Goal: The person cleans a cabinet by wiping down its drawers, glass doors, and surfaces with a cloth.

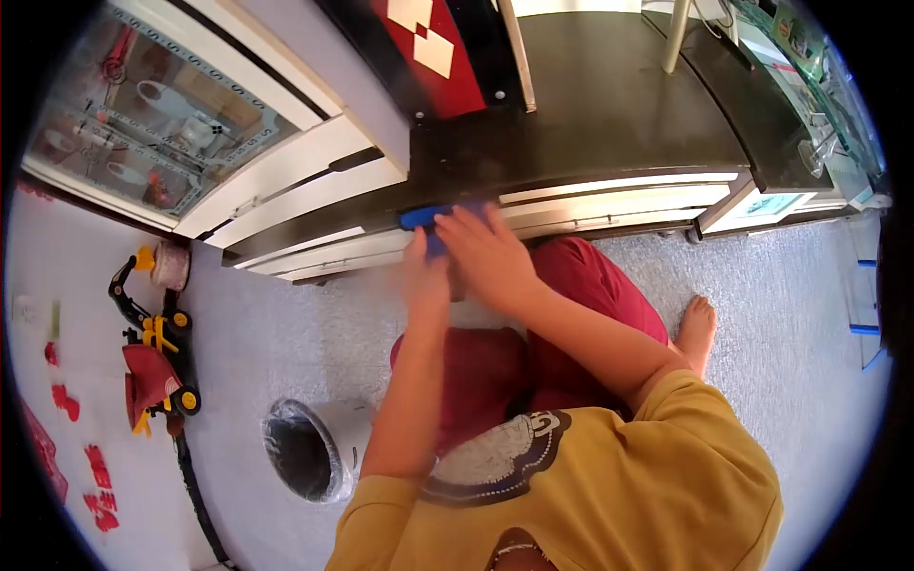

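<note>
Blue thing [417,218] sits at the front edge of the dark worktop [590,105], above the drawers [352,252]. Only its left end and a patch lower down show; can't identify it. Right hand [483,252] covers most of it, fingers extended, fingertips hard to make out; grip, can't tell. Left hand [425,274] is motion-blurred just beside, finger pose unreadable. Red panel [447,81] behind, cut off by top edge. Bin [347,428] partly behind left arm.
</note>
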